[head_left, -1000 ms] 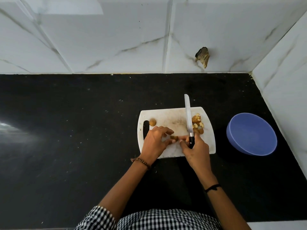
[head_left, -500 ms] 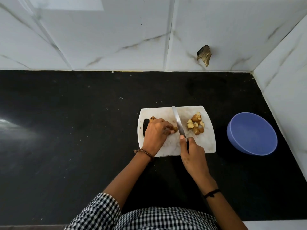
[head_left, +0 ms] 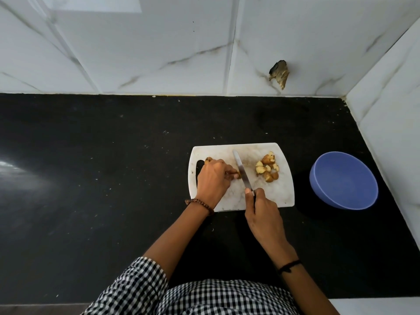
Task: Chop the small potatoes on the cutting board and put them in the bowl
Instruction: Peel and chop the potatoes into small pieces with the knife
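On the cutting board (head_left: pixel 279 194) I see the left hand (head_left: pixel 212 180) pinching a potato piece (head_left: pixel 237 175), right hand (head_left: pixel 263 212) gripping the knife (head_left: pixel 242 171).

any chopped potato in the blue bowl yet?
No, the blue bowl looks empty; the chopped pieces lie on the cutting board.

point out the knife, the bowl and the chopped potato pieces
knife (head_left: pixel 242 171), head view, middle of the blade
bowl (head_left: pixel 343 178), head view, bare inside wall
chopped potato pieces (head_left: pixel 267 168), head view, centre of the pile
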`<state>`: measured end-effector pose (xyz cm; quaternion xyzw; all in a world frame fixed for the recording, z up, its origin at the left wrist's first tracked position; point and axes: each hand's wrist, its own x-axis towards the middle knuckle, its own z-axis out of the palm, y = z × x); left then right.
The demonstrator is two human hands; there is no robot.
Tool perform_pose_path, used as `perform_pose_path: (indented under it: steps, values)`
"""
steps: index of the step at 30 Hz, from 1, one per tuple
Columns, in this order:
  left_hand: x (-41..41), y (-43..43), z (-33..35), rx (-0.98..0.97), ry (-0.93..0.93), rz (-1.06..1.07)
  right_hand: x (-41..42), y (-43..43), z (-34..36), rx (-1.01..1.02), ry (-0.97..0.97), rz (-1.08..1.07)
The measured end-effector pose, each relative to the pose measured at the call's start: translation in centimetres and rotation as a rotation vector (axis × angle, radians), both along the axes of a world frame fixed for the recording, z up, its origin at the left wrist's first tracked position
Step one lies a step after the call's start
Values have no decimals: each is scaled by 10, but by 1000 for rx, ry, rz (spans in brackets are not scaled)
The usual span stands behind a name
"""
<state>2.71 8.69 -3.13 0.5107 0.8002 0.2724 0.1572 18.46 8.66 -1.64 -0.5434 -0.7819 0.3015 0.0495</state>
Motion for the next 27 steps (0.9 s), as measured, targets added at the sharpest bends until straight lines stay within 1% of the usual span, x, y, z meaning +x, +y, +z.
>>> perform_pose_path:
  steps: [8, 12, 16, 19, 23, 27]
  values:
    - [1, 2, 4, -28, 33, -10, -3, -1, 3, -4, -61, 31]
    - [1, 3, 4, -38, 30, 1, -9, 1, 7, -55, -173, 57]
    - [1, 5, 4, -62, 42, 5, -17, 2, 11, -54, -279, 75]
    - [0, 7, 2, -83, 64, 14, -22, 5, 11, -40, -283, 87]
    - [2, 6, 2, -73, 63, 5, -28, 6, 9, -12, -258, 83]
    - [3, 5, 2, -61, 58, 29, -27, 6, 11, 5, -274, 104]
